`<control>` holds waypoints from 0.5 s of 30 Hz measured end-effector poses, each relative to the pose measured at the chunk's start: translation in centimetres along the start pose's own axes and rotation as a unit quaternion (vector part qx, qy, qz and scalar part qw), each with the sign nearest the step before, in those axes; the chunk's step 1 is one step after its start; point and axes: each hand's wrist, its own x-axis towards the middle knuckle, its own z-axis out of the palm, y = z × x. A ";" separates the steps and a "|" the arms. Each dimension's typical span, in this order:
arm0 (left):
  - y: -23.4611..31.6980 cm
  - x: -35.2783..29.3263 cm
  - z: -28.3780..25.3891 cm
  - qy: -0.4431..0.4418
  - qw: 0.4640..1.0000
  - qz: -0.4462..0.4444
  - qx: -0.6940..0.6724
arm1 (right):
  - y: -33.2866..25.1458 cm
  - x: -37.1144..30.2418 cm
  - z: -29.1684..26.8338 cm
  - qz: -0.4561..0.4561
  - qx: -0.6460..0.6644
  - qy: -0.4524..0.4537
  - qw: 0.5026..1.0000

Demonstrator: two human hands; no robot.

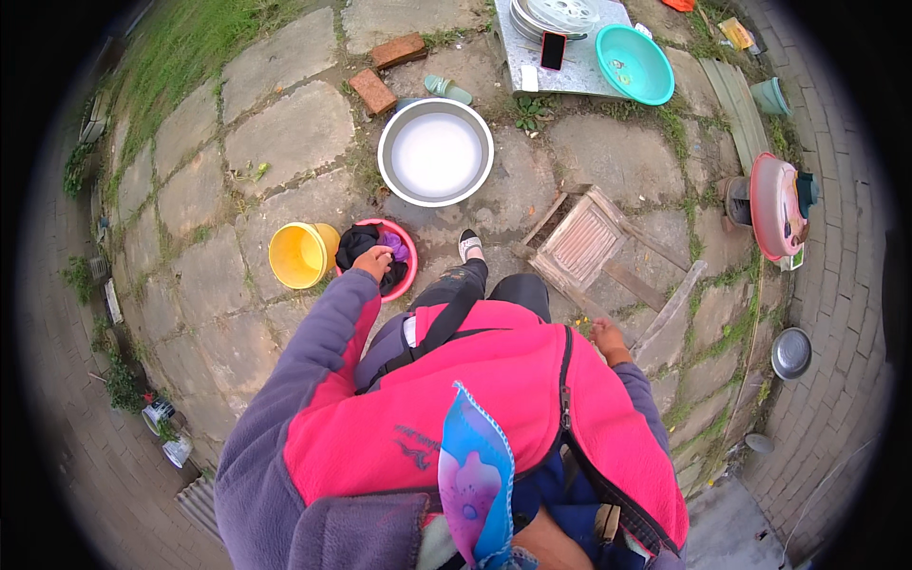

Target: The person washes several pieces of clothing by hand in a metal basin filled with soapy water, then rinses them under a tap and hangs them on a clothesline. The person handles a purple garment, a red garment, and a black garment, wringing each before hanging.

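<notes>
My left hand (374, 258) reaches down to the pink basin (412, 275), its fingers closed on black cloth (356, 242) piled inside. Some purple cloth (394, 249) lies in the same basin, to the right of the hand. A yellow bucket (300, 256) stands against the basin's left side, its open mouth facing me. Off to the right, my right hand (609, 339) hangs low by the near end of a wooden frame with a ribbed washboard (577, 251). Its fingers look bent, but what they touch cannot be made out.
Ahead stands a wide metal basin (436, 155) of whitish liquid. Beyond it lie bricks (372, 91) and a green slipper (448, 89). A low table (528, 80) holds a phone (553, 50) and a turquoise basin (635, 65). A pink tub (763, 207) is at far right.
</notes>
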 end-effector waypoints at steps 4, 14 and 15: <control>0.8 1.3 -0.5 0.073 0.991 -0.013 -0.108 | -14.1 3.8 -3.9 -0.175 -0.075 -0.036 0.981; -14.5 -5.5 4.3 0.177 0.934 -0.228 -0.213 | -35.9 7.6 -3.9 -0.236 -0.295 -0.098 0.921; -15.6 -6.3 4.8 0.183 0.924 -0.219 -0.256 | -36.7 8.2 -3.3 -0.239 -0.304 -0.116 0.915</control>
